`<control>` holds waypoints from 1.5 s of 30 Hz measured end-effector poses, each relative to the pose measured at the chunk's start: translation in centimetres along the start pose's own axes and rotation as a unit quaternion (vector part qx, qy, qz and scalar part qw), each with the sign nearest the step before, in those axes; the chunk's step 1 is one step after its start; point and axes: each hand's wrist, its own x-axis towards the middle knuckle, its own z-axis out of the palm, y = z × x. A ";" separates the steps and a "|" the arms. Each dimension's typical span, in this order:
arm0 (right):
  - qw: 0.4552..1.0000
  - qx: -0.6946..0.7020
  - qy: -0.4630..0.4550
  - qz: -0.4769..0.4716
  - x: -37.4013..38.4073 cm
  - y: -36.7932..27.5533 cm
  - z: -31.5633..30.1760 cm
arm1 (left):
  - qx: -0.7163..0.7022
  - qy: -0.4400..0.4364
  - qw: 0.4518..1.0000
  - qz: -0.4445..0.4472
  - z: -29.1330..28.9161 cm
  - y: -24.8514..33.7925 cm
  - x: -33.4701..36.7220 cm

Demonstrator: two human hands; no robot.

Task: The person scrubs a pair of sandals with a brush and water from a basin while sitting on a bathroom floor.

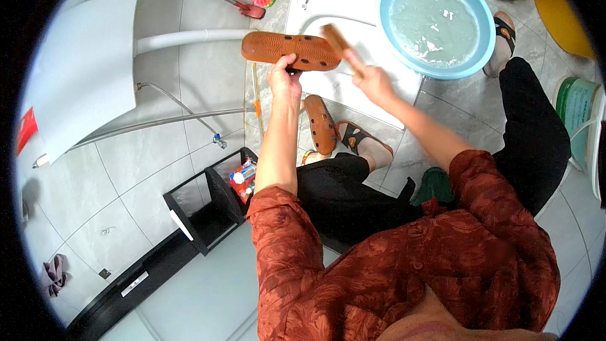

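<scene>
My left hand (285, 81) grips a brown sandal (278, 46) near its middle, its ridged sole with dark oval spots turned up. In my right hand (375, 87) is a brown scrub brush (334, 36), held by its handle. The brush head is beside the sandal's right end; whether its bristles touch the sole cannot be made out. Another brown sandal (320, 124) lies sole up on the floor below my hands. To the right of the brush stands a light blue basin (383, 22) of cloudy, sudsy water.
Beneath my hands is a white squat toilet pan (306, 9). Red-handled cleaning brushes (254, 11) lean at the upper left, near a white pipe (189, 39). A black shelf (218, 189) stands at lower left. Buckets (577, 110) and a yellow container (562, 19) line the right.
</scene>
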 end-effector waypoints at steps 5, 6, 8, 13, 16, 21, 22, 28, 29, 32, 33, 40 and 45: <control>0.996 0.075 0.050 -0.011 -0.9 -1.7 -1.0 | 0.065 0.003 0.997 -0.030 0.5 0.8 -1.6; 0.994 0.069 0.042 -0.080 -0.9 -1.6 0.0 | 0.076 0.016 0.996 -0.041 1.0 0.5 -1.6; 0.995 0.080 -0.035 -0.057 -1.5 -2.9 0.3 | 0.026 0.004 0.998 -0.057 0.4 0.7 -1.3; 0.996 -0.080 0.008 0.040 -0.2 4.1 -1.6 | 0.054 -0.007 0.998 -0.039 0.4 2.3 -1.8; 0.989 -0.141 -0.028 0.026 -2.0 4.7 -1.9 | 0.102 0.013 0.995 -0.009 -0.8 3.0 -1.8; 0.975 -0.218 -0.047 0.025 -4.7 8.3 -2.3 | 0.130 0.017 0.989 -0.073 -0.8 3.4 -2.8; 0.978 -0.201 -0.043 0.026 -5.0 7.7 -2.3 | 0.123 0.012 0.989 -0.076 -1.1 3.3 -2.9; 0.953 -0.288 -0.087 0.047 -7.5 8.8 -3.6 | 0.193 0.008 0.980 -0.056 -1.3 3.5 -3.5; 0.950 -0.297 -0.082 0.050 -7.8 10.3 -4.1 | 0.197 0.009 0.979 -0.058 -0.7 3.6 -3.7; 0.945 -0.310 -0.067 0.075 -8.7 13.4 -5.1 | 0.223 0.009 0.974 -0.037 0.1 3.9 -4.4; 0.958 -0.275 -0.055 0.057 -9.0 13.3 -5.2 | 0.256 -0.011 0.965 -0.052 -0.2 4.2 -4.4; 0.847 0.407 -0.233 0.252 -8.9 8.4 -7.2 | 0.248 0.001 0.967 -0.063 -0.4 4.9 -5.0; 0.806 0.474 -0.269 0.232 -8.1 5.3 -8.5 | 0.240 0.000 0.970 -0.050 -0.7 5.3 -5.1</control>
